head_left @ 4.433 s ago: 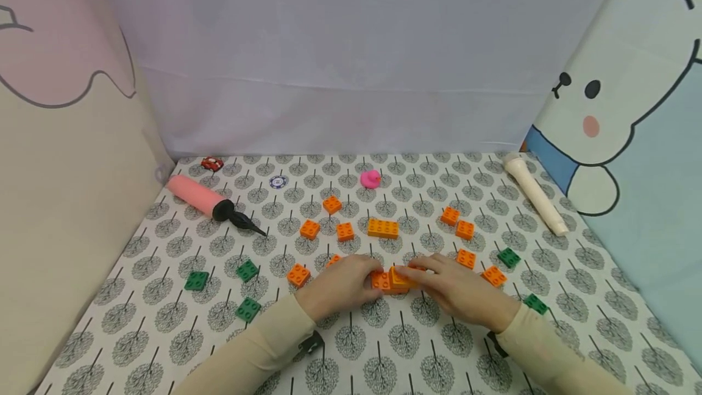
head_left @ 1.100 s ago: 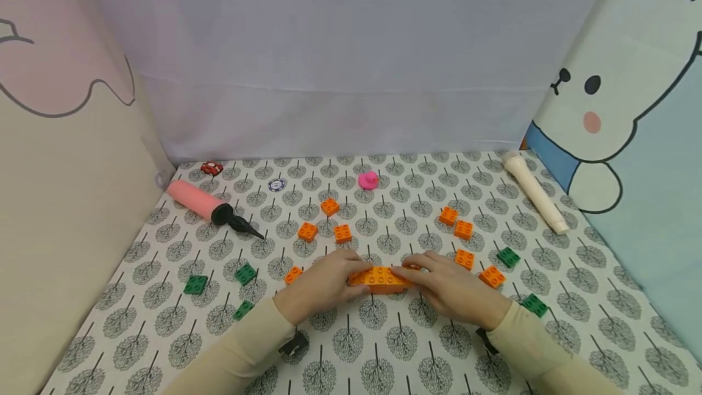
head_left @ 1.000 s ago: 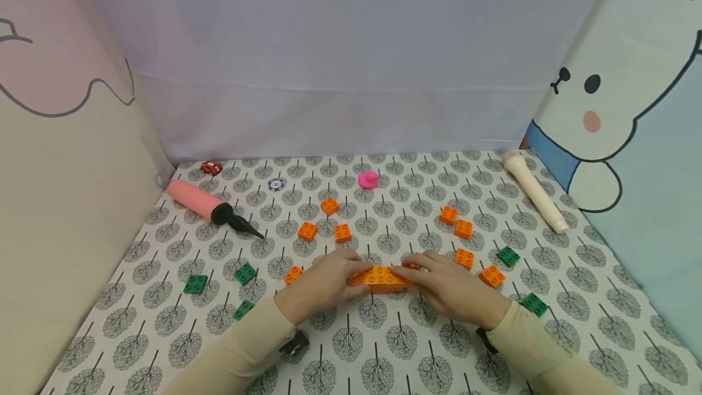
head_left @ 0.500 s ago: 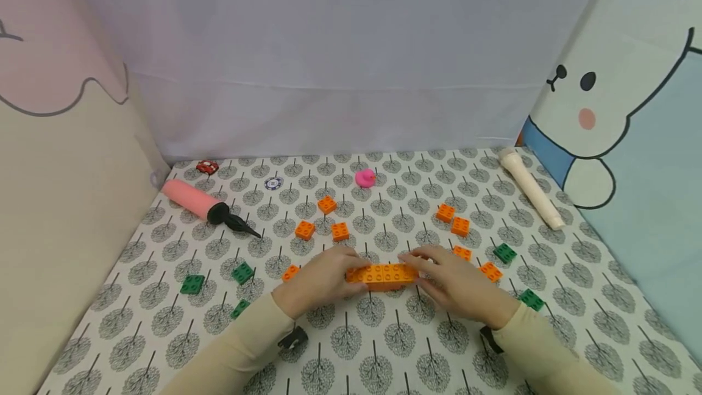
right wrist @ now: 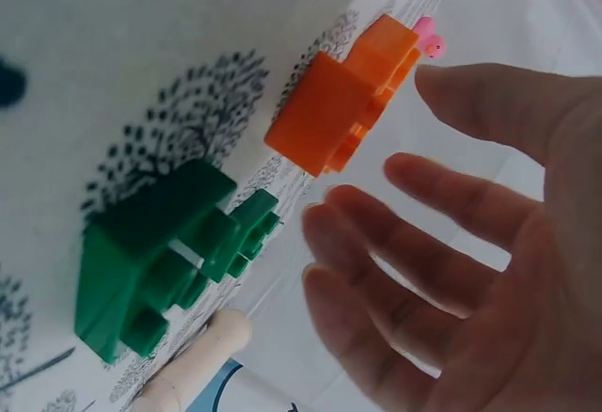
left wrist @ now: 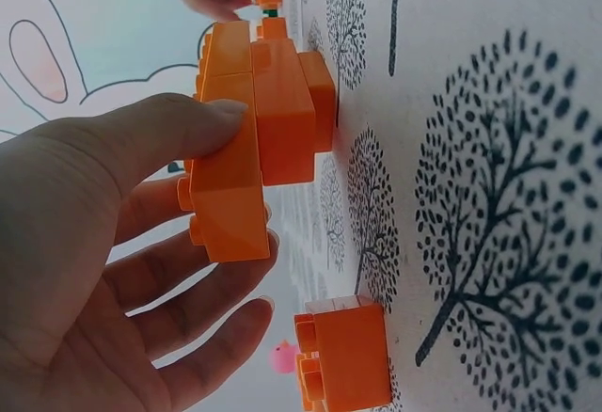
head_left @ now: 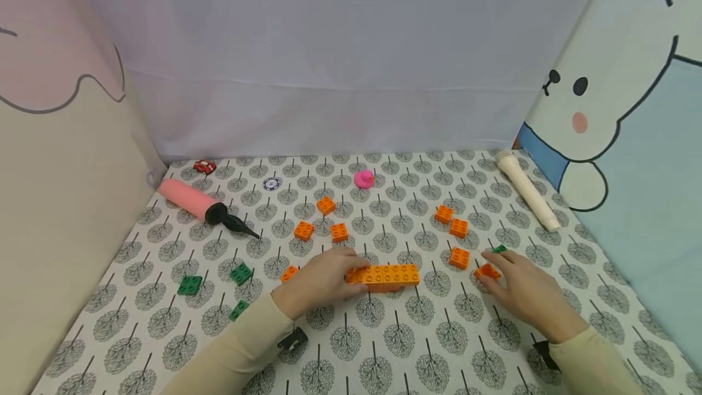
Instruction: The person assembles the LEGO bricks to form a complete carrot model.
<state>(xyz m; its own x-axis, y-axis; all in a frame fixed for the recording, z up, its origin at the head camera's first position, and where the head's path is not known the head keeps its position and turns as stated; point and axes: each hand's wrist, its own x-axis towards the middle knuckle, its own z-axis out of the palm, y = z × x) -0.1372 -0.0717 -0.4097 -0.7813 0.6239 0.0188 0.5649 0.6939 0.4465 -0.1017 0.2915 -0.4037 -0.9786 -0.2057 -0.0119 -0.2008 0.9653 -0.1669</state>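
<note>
A low block of joined orange toy bricks [head_left: 397, 275] sits near the table's middle, longer bricks end to end on top of smaller ones. My left hand [head_left: 320, 279] grips its left end; in the left wrist view the thumb [left wrist: 221, 120] presses the near side of the top layer while fingers lie behind it. My right hand [head_left: 529, 291] is off to the right, fingers extended around a small orange brick [head_left: 485, 271]. The right wrist view shows a gap between those fingertips and the orange brick [right wrist: 324, 111]. A green brick [right wrist: 150, 252] lies close by.
Loose orange bricks [head_left: 339, 232] lie behind the block and at right [head_left: 459, 258]. Green bricks [head_left: 189, 285] are at left. Farther back are a pink pump [head_left: 189, 197], red toy car [head_left: 205, 166], poker chip [head_left: 272, 183], pink duck [head_left: 364, 179] and white stick [head_left: 528, 191].
The long orange-yellow brick that lay behind the hands is gone from there, and the block's top layer is longer. My right hand has let go of the block and moved right; the left stays.
</note>
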